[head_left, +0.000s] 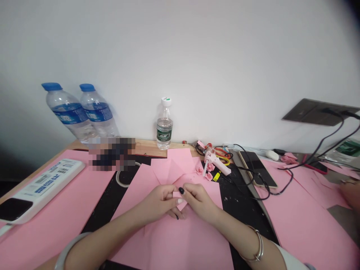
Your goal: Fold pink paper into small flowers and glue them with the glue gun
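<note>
Between my two hands is a small folded piece of pink paper (180,205), pinched by the thumbs and fingers. My left hand (163,202) grips it from one side and my right hand (198,200) from the other. The far side of the paper is hidden by my fingers. Below them lie large pink paper sheets (180,243) on a black mat. Just beyond my right hand sit several small pink paper roses (208,175) and a pale pink hot glue gun (216,160).
Two large bottles with blue caps (70,110) and a small water bottle (164,129) stand along the wall. A white device (42,187) rests at left, near a roll of tape (119,179). Cables and a phone (257,168) lie at right; another person's hand (350,189) shows there.
</note>
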Motion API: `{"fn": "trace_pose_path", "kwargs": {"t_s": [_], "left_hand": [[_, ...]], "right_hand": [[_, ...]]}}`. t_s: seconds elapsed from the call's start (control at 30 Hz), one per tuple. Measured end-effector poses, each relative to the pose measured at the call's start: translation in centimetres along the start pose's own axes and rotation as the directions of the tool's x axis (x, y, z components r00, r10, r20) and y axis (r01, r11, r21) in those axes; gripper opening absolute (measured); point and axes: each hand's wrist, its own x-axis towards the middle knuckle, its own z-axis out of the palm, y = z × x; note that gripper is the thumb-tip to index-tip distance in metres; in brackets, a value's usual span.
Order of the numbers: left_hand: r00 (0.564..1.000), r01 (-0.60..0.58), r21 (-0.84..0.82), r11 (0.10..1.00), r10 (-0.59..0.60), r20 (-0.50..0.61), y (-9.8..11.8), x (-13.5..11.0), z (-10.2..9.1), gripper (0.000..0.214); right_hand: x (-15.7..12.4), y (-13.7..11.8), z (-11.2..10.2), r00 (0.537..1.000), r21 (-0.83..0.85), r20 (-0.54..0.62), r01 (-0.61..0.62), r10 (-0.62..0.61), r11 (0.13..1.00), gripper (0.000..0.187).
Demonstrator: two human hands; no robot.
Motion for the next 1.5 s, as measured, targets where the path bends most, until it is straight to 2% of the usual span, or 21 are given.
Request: {"fn": "trace_pose_path", "kwargs": {"t_s": [0.13, 0.3, 0.4, 0.5, 0.63, 0.8, 0.9, 0.97, 1.1, 1.27, 1.5], "left_hand": [[1.0, -0.001, 0.035, 0.999, 0.001, 0.01, -0.28, 0.08, 0.08, 0.014], [1.0, 0.004, 0.023, 1.0, -0.004, 0.005, 0.03, -0.19, 0.2, 0.015], [1.0, 0.004, 0.021, 1.0, -0.004, -0.004, 0.25, -0.3, 0.2, 0.02], [1.0, -0.01, 0.01, 1.0, 0.01, -0.029, 0.26, -0.28, 0.15, 0.023], [0.998, -0.025, -0.021, 0.999, 0.023, -0.062, 0.12, -0.11, 0.12, 0.027], [0.999, -0.039, -0.092, 0.995, 0.035, -0.04, 0.18, -0.04, 0.22, 0.03], [0.998, -0.041, -0.108, 0.993, 0.035, -0.057, 0.31, -0.09, 0.26, 0.032], [0.996, -0.049, -0.101, 0.994, 0.04, -0.085, 0.37, -0.1, 0.25, 0.034], [0.99, -0.084, -0.057, 0.995, 0.077, -0.121, 0.28, -0.01, 0.18, 0.032], [0.985, -0.13, -0.015, 0.991, 0.128, -0.119, -0.1, 0.16, -0.04, 0.029], [0.986, -0.124, -0.022, 0.992, 0.121, -0.111, 0.06, 0.16, -0.33, 0.03]], "right_hand": [[-0.07, -0.01, 0.13, 0.997, 0.017, 0.057, -0.053, 0.052, 0.998, 0.037], [-0.01, -0.12, 0.47, 0.989, 0.223, 0.128, -0.099, 0.072, 0.97, 0.041], [0.17, -0.01, 0.3, 0.995, 0.296, 0.084, -0.068, 0.045, 0.953, 0.046], [0.25, -0.03, 0.0, 0.999, 0.204, 0.033, -0.021, 0.014, 0.979, 0.047], [0.15, -0.23, -0.02, 0.998, 0.075, 0.032, -0.053, 0.051, 0.996, 0.044], [0.06, 0.02, 0.3, 0.997, 0.047, -0.054, -0.044, 0.046, 0.998, 0.043], [0.18, 0.15, 0.25, 0.998, 0.067, -0.055, -0.019, 0.023, 0.998, 0.044], [0.27, 0.08, 0.12, 0.995, 0.072, -0.095, 0.017, -0.01, 0.997, 0.039], [0.27, -0.26, -0.11, 0.961, -0.003, -0.25, 0.122, -0.119, 0.992, 0.018], [0.04, -0.39, -0.04, 0.941, -0.136, -0.195, 0.254, -0.277, 0.958, 0.029], [0.06, -0.33, 0.03, 0.931, -0.147, -0.202, 0.278, -0.304, 0.949, 0.036]]}}
